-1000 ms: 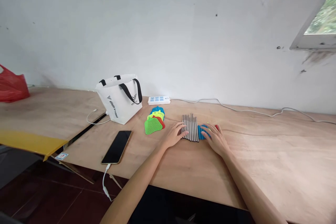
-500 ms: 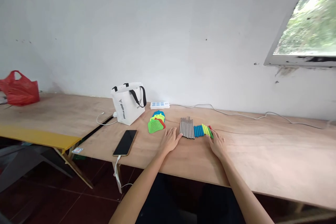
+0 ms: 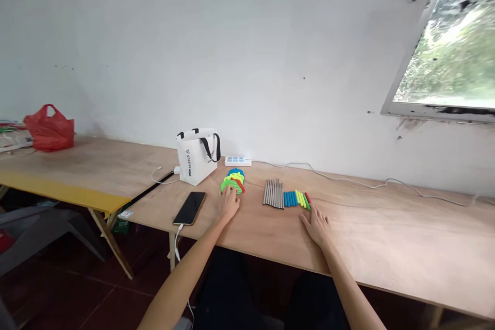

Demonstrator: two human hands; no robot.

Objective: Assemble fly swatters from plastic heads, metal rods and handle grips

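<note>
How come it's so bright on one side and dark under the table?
Head view: daylight probably comes through the window at right, where the greenery looks washed out; same head view: the tabletop is palest toward the right, while the floor underneath is in shadow.

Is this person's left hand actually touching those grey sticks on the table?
Apart. The head view shows it: a strip of wooden tabletop is visible between the left hand and the grey sticks.
</note>
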